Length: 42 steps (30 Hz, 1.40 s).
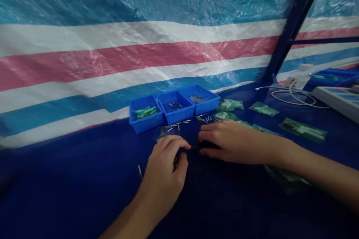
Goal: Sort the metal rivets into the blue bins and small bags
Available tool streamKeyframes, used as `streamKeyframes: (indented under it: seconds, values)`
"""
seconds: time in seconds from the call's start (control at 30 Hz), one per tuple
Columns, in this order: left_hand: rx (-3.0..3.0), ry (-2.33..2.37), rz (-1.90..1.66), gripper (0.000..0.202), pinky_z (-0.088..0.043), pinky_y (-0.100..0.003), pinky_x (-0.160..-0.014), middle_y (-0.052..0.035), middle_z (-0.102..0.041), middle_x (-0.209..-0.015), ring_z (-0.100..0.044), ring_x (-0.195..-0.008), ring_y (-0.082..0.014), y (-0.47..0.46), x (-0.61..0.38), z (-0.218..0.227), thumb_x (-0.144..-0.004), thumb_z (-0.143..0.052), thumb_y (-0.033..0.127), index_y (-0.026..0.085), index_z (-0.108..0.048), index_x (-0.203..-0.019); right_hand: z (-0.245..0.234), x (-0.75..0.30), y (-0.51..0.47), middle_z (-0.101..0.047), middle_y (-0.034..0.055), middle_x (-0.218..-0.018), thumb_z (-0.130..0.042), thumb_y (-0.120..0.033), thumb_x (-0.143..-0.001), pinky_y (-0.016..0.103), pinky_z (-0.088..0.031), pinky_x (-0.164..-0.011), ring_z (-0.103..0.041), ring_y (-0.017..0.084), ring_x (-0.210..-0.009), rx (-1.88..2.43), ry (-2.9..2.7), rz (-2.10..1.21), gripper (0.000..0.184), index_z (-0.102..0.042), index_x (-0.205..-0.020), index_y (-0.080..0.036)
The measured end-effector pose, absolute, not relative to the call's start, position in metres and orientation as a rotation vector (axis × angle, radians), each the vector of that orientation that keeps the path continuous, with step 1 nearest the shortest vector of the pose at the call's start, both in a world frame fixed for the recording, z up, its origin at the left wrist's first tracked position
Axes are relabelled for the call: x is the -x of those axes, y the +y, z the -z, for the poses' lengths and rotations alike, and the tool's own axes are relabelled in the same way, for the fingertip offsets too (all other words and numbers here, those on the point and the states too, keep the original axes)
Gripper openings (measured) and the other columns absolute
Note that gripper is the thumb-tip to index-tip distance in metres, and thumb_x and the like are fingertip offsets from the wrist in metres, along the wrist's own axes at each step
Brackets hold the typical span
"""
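My left hand [165, 168] rests on the dark blue table [84, 179] with its fingers curled in a pinch around a small dark part I cannot make out. My right hand [232, 142] lies just to its right, fingers bent and close together, fingertips almost meeting the left hand's over a thin metal pin. Loose metal pins [179, 123] lie scattered just beyond both hands. One single pin [140, 171] lies left of my left wrist.
Three blue trays [174, 106] stand in a row behind the hands, holding green packets and metal parts. Several green plastic packets [303, 130] lie at the right. A white cable [294, 95] and a flat device [336, 99] sit far right. A striped tarp [140, 44] closes the back.
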State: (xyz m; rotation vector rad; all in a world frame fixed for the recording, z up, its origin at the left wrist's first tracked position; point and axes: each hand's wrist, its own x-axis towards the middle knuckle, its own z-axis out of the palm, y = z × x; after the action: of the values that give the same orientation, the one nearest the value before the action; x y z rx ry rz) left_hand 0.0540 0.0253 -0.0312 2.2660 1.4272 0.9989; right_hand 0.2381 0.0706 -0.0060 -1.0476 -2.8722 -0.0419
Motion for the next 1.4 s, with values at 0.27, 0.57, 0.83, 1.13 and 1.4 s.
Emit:
streamKeyframes:
  seconds: [0.27, 0.57, 0.83, 1.13, 1.4]
  values:
    - [-2.29, 1.415, -0.998, 0.018, -0.044, -0.037, -0.076, -0.0017, -0.061, -0.089, -0.057, -0.087, -0.019, 0.027, -0.053, 0.033, -0.08, -0.043, 0.011, 0.021, -0.057, -0.083, 0.005, -0.246, 0.078, -0.061, 0.0025, -0.077, -0.049, -0.021, -0.085, 0.025, -0.035, -0.058, -0.057, 0.015, -0.067, 0.936, -2.92, -0.079, 0.013, -0.06, -0.08, -0.017]
    - [-2.294, 1.429, -1.008, 0.018, -0.046, -0.035, -0.071, -0.0011, -0.062, -0.084, -0.058, -0.082, -0.0182, 0.028, -0.053, 0.034, -0.08, -0.043, 0.013, 0.022, -0.058, -0.084, 0.009, -0.241, 0.078, -0.058, 0.0002, -0.063, -0.049, -0.017, -0.081, 0.022, -0.031, -0.051, -0.049, 0.01, -0.053, 1.108, -2.558, -0.317, 0.01, -0.057, -0.076, -0.014]
    - [-2.344, 1.318, -0.961, 0.014, -0.045, -0.028, -0.063, -0.0005, -0.063, -0.08, -0.058, -0.072, -0.0152, 0.025, -0.054, 0.029, -0.082, -0.045, 0.016, 0.02, -0.057, -0.086, 0.009, -0.224, 0.055, -0.056, -0.0016, -0.069, -0.046, -0.009, -0.082, 0.02, -0.043, -0.058, -0.053, 0.007, -0.061, 0.743, -1.904, -1.503, 0.007, -0.051, -0.084, -0.014]
    - [-2.378, 1.312, -0.959, 0.017, -0.044, -0.024, -0.059, 0.0016, -0.062, -0.072, -0.06, -0.066, -0.0127, 0.027, -0.055, 0.031, -0.086, -0.043, 0.018, 0.019, -0.059, -0.079, 0.021, -0.22, 0.055, -0.052, -0.0029, -0.069, -0.049, -0.01, -0.082, 0.019, -0.038, -0.055, -0.047, 0.007, -0.061, 0.747, -1.905, -1.423, 0.005, -0.048, -0.082, -0.015]
    - [-2.406, 1.253, -1.04, 0.022, -0.044, -0.023, -0.061, 0.0019, -0.062, -0.07, -0.059, -0.065, -0.0115, 0.024, -0.057, 0.026, -0.089, -0.042, 0.02, 0.019, -0.06, -0.076, 0.018, -0.224, 0.058, -0.05, -0.005, -0.06, -0.05, -0.029, -0.087, 0.016, -0.038, -0.046, -0.047, 0.006, -0.051, 0.801, -1.921, -1.43, 0.012, -0.047, -0.087, -0.017]
